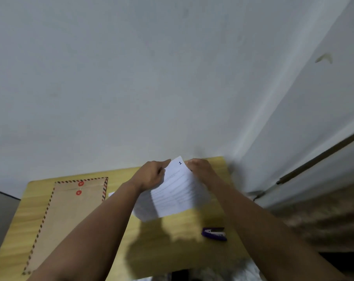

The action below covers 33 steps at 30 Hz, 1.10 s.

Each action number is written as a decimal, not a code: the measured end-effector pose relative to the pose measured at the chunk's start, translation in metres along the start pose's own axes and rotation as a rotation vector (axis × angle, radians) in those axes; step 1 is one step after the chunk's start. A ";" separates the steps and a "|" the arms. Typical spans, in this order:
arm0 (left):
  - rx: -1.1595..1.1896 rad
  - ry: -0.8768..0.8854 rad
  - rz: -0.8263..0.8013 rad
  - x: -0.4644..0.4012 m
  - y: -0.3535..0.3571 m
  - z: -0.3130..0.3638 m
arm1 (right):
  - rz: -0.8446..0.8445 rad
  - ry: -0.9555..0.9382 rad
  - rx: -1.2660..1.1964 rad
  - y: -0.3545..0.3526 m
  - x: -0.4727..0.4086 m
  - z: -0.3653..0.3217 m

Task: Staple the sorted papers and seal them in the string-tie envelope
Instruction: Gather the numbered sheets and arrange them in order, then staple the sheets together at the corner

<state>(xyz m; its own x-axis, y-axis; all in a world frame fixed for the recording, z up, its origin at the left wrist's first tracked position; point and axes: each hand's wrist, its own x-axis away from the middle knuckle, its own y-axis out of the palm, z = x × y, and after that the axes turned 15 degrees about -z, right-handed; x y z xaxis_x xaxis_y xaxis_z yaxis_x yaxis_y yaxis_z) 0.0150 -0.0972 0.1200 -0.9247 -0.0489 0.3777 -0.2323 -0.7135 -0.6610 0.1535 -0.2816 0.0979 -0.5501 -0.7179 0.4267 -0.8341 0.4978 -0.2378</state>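
Note:
Both hands hold a stack of white printed papers (176, 191) lifted above the wooden table (172, 246); the top sheet carries a "1" in its upper corner. My left hand (151, 175) grips the stack's upper left edge, and my right hand (200, 169) pinches its upper right corner. A brown string-tie envelope (68, 216) with a striped border and two red discs lies flat on the table's left side. A purple stapler (214, 233) rests on the table to the right, below the papers and apart from both hands.
A pale wall (151, 78) rises right behind the table's far edge. The corner of another white sheet (111, 193) shows beside the envelope, behind my left forearm. A dark rail (318, 157) and a brownish surface lie off to the right.

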 end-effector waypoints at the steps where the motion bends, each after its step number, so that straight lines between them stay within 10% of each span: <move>1: -0.015 -0.030 -0.022 -0.002 0.006 -0.005 | 0.048 0.032 0.063 0.001 0.001 0.011; 10: -0.054 -0.181 -0.155 -0.002 0.061 -0.043 | -0.480 0.590 0.798 0.014 0.061 0.151; 16: -0.126 -0.197 -0.195 0.003 0.065 -0.043 | -0.325 0.451 1.005 0.031 0.074 0.192; 25: -0.106 -0.205 -0.188 0.013 0.040 -0.031 | 0.011 0.479 -0.072 0.002 0.044 0.156; 33: -0.013 -0.169 -0.196 0.013 0.008 -0.025 | -0.059 0.393 -0.792 -0.034 0.024 0.099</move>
<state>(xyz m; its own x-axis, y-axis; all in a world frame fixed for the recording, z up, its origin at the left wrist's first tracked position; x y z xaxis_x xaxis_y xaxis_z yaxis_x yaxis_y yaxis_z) -0.0060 -0.0858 0.1033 -0.7981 -0.0273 0.6019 -0.4074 -0.7116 -0.5724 0.1643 -0.3637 0.0301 -0.3315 -0.6062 0.7230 -0.5061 0.7609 0.4060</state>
